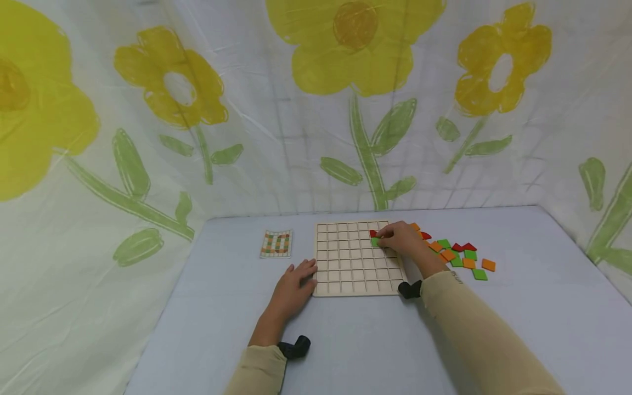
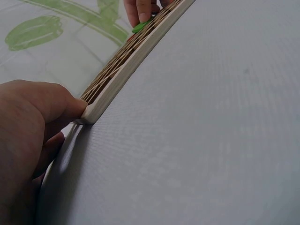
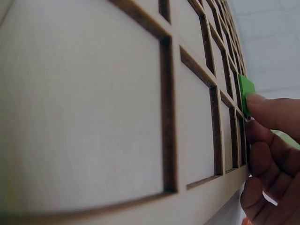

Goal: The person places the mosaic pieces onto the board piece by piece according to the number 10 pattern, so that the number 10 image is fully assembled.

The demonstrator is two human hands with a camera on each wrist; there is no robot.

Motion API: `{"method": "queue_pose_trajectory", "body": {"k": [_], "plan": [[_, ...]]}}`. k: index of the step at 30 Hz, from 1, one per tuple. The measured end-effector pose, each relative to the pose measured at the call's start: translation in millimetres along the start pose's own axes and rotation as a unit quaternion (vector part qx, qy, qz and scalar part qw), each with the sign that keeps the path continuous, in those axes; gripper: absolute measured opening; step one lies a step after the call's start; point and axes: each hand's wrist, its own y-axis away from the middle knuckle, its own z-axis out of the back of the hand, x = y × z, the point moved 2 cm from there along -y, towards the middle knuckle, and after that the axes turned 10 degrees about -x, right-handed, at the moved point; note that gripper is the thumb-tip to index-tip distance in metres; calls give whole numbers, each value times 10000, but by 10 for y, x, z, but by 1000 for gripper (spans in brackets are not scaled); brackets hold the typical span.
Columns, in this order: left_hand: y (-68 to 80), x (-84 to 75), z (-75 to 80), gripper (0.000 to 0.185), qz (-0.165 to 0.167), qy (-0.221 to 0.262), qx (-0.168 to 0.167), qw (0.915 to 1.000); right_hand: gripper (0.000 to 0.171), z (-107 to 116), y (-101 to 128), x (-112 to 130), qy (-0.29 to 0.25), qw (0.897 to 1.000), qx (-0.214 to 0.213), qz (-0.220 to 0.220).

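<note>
The right hand [image 1: 402,237] rests over the upper right part of the wooden grid board [image 1: 345,274], near the centre of the head view, its fingertips curled down onto a green square tile [image 1: 376,242] and pressing or pinching it at a cell in the board's far rows. The right wrist view shows a fingertip [image 3: 272,110] lying on the tile's edge while the other fingers curl beside the board's rim. A red tile [image 1: 372,233] sits just beyond the green one, touching or nearly touching it, partly hidden by the fingers.

The left hand [image 1: 292,288] lies flat on the desk [image 1: 533,307], fingers loosely extended and holding nothing, with its fingertips against the board's lower left edge; the left wrist view shows the thumb [image 2: 65,105] touching the board's corner.

To the right of the board, just past the right hand, a loose scatter of green, orange and red tiles [image 1: 461,255] lies on the desk. To the board's left, well apart from it, lies a small pattern card [image 1: 276,243] printed with coloured squares. A flower-printed cloth backdrop [image 1: 316,109] fills the upper frame.
</note>
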Motion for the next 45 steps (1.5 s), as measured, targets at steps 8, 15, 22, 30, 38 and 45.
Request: {"method": "queue_pose_trajectory", "body": {"k": [8, 15, 22, 30, 38, 45], "plan": [[-7, -2, 8, 38, -42, -16, 12, 10000, 30, 7, 6, 16, 61, 9999, 67, 133], [-5, -10, 10, 38, -74, 24, 5, 10000, 26, 1, -18, 15, -100, 9999, -48, -78], [-17, -7, 11, 38, -49, 21, -55, 10000, 20, -3, -27, 38, -88, 10000, -19, -33], [-8, -8, -7, 37, 13, 39, -55, 10000, 19, -28, -18, -15, -341, 9994, 11, 13], [-12, -18, -1, 38, 56, 75, 8, 10000, 27, 80, -21, -81, -288, 9985, -318, -331], [-9, -31, 10, 38, 87, 45, 9, 10000, 31, -5, -88, -137, 170, 9997, 161, -59]]}}
